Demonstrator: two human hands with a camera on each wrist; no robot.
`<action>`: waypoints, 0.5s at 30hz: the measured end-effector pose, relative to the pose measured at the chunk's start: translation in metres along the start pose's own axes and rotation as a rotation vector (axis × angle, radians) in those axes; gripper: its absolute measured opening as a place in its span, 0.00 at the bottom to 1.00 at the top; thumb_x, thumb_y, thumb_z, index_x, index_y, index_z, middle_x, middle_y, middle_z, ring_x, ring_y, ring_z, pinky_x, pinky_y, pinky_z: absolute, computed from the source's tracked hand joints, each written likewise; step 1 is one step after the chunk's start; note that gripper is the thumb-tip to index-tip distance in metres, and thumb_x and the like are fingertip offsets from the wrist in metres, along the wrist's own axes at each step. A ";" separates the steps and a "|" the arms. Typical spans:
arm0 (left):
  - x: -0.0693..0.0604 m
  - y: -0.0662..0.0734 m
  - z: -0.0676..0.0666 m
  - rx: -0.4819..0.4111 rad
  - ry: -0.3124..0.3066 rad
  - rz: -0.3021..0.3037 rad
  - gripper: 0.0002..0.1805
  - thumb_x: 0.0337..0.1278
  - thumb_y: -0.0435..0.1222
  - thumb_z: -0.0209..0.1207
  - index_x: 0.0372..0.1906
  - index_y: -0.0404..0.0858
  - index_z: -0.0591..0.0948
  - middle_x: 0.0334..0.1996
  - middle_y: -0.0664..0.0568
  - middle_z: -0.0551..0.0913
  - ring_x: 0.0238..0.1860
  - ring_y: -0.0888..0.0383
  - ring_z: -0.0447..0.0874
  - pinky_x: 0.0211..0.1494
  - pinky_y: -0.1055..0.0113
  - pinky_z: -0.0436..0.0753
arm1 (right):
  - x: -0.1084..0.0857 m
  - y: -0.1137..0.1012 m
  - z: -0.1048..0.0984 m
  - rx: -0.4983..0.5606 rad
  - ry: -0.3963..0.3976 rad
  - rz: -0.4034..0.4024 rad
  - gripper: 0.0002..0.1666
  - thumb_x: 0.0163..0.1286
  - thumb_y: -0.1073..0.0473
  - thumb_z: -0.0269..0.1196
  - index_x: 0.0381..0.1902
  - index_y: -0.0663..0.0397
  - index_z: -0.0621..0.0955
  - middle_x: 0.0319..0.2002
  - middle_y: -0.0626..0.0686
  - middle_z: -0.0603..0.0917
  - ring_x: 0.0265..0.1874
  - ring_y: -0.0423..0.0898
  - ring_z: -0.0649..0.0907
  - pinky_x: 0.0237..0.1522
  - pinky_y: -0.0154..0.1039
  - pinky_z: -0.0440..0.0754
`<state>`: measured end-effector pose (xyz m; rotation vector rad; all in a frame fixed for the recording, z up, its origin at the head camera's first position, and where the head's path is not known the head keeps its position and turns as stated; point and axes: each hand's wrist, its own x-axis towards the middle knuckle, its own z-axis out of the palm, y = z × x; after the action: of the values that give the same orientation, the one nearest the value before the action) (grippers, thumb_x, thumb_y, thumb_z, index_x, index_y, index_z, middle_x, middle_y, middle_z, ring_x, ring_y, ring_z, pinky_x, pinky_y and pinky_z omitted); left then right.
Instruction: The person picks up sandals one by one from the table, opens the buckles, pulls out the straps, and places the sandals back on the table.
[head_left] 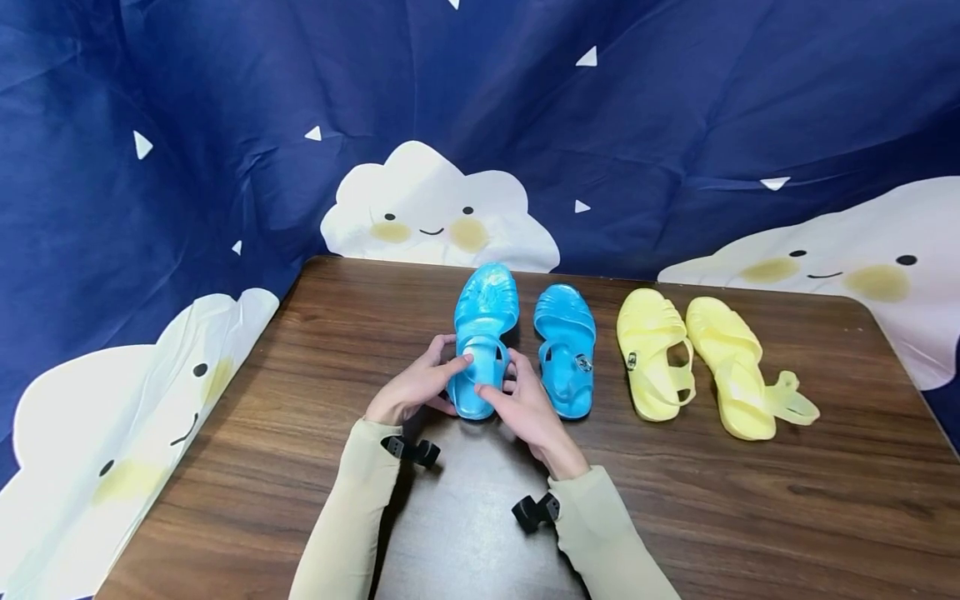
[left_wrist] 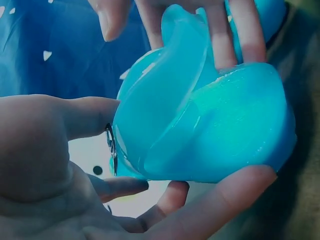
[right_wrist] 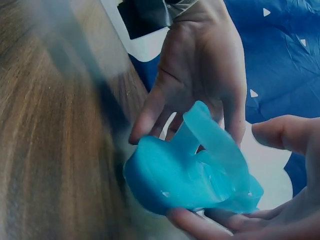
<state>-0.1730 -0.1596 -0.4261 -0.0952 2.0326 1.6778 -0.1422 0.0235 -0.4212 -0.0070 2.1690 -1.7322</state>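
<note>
A shiny blue jelly sandal is held between both hands, toe pointing away and heel toward me. My left hand grips its left side, the thumb lying on top by the strap. From the right, my right hand grips the heel end, its thumb over the heel and the other fingers along the side. In the left wrist view a metal buckle shows near the left thumb. Just right of the hands lies the matching blue sandal, its strap looped across and a buckle on its side.
Two yellow jelly sandals lie to the right: one with its strap looped, the other with its strap splayed outward. All are on a brown wooden table. Behind it hangs a dark blue cloth with clouds.
</note>
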 end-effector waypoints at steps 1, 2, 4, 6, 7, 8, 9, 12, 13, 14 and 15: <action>0.002 0.000 0.000 -0.004 0.003 -0.002 0.32 0.70 0.47 0.51 0.72 0.47 0.53 0.64 0.39 0.66 0.42 0.49 0.81 0.32 0.56 0.86 | 0.001 0.001 0.000 0.007 0.003 -0.007 0.49 0.65 0.52 0.63 0.76 0.52 0.49 0.69 0.56 0.64 0.64 0.54 0.71 0.60 0.52 0.75; 0.004 0.001 0.000 -0.009 0.006 -0.008 0.32 0.70 0.47 0.51 0.72 0.47 0.53 0.63 0.38 0.66 0.41 0.49 0.81 0.32 0.56 0.86 | 0.002 0.002 0.000 0.016 0.006 -0.015 0.50 0.65 0.53 0.64 0.76 0.53 0.49 0.69 0.56 0.64 0.64 0.54 0.71 0.60 0.52 0.74; 0.007 0.000 0.000 -0.012 0.015 -0.014 0.32 0.70 0.48 0.51 0.72 0.47 0.53 0.63 0.38 0.65 0.40 0.49 0.82 0.32 0.55 0.86 | 0.004 0.005 0.001 0.030 0.009 -0.031 0.50 0.65 0.53 0.64 0.76 0.53 0.49 0.70 0.55 0.64 0.64 0.53 0.70 0.60 0.51 0.74; 0.010 0.000 -0.001 0.001 0.026 -0.013 0.32 0.70 0.48 0.51 0.72 0.46 0.54 0.64 0.38 0.64 0.42 0.49 0.81 0.32 0.54 0.86 | 0.007 0.008 0.003 0.038 0.012 -0.039 0.50 0.64 0.54 0.64 0.75 0.52 0.50 0.70 0.54 0.63 0.64 0.53 0.69 0.61 0.51 0.73; 0.010 0.000 -0.001 0.011 0.034 -0.016 0.32 0.70 0.48 0.51 0.72 0.46 0.54 0.65 0.38 0.64 0.43 0.48 0.81 0.32 0.54 0.86 | 0.008 0.009 0.004 0.041 0.013 -0.039 0.49 0.64 0.54 0.64 0.75 0.51 0.50 0.71 0.54 0.63 0.64 0.53 0.69 0.61 0.50 0.73; 0.011 0.000 -0.001 0.023 0.040 -0.018 0.32 0.70 0.48 0.50 0.72 0.46 0.55 0.65 0.39 0.64 0.45 0.48 0.81 0.32 0.54 0.86 | 0.008 0.011 0.005 0.046 0.012 -0.041 0.49 0.64 0.54 0.64 0.75 0.51 0.51 0.71 0.54 0.63 0.65 0.53 0.69 0.61 0.51 0.73; 0.012 0.000 -0.001 0.038 0.048 -0.018 0.32 0.70 0.49 0.50 0.72 0.46 0.55 0.66 0.40 0.64 0.47 0.47 0.80 0.32 0.54 0.86 | 0.009 0.011 0.005 0.049 0.011 -0.037 0.49 0.64 0.54 0.65 0.75 0.50 0.51 0.72 0.54 0.62 0.65 0.53 0.69 0.62 0.51 0.72; 0.012 0.000 -0.002 0.064 0.067 -0.028 0.32 0.70 0.49 0.50 0.73 0.46 0.56 0.67 0.41 0.64 0.52 0.45 0.78 0.33 0.54 0.86 | 0.010 0.012 0.007 0.064 0.006 -0.030 0.49 0.64 0.54 0.65 0.75 0.49 0.52 0.72 0.53 0.62 0.65 0.53 0.68 0.63 0.51 0.71; 0.013 0.000 -0.003 0.067 0.070 -0.035 0.32 0.70 0.49 0.50 0.73 0.47 0.56 0.67 0.41 0.64 0.52 0.45 0.78 0.33 0.54 0.86 | 0.010 0.012 0.007 0.069 0.003 -0.030 0.49 0.64 0.54 0.65 0.75 0.48 0.51 0.72 0.52 0.62 0.65 0.53 0.68 0.63 0.51 0.71; 0.013 0.000 -0.003 0.069 0.075 -0.041 0.32 0.70 0.50 0.50 0.73 0.47 0.57 0.67 0.42 0.65 0.52 0.45 0.78 0.33 0.55 0.86 | 0.011 0.012 0.007 0.073 0.000 -0.032 0.49 0.64 0.54 0.65 0.75 0.48 0.51 0.73 0.52 0.61 0.65 0.53 0.68 0.63 0.51 0.71; 0.014 0.000 -0.004 0.069 0.079 -0.046 0.32 0.69 0.50 0.50 0.73 0.47 0.57 0.67 0.43 0.65 0.52 0.46 0.78 0.33 0.55 0.86 | 0.011 0.012 0.007 0.076 -0.002 -0.028 0.49 0.64 0.54 0.65 0.75 0.48 0.51 0.73 0.51 0.61 0.66 0.52 0.68 0.64 0.51 0.71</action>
<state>-0.1861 -0.1598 -0.4316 -0.1864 2.1282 1.5971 -0.1478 0.0171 -0.4370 -0.0199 2.1102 -1.8277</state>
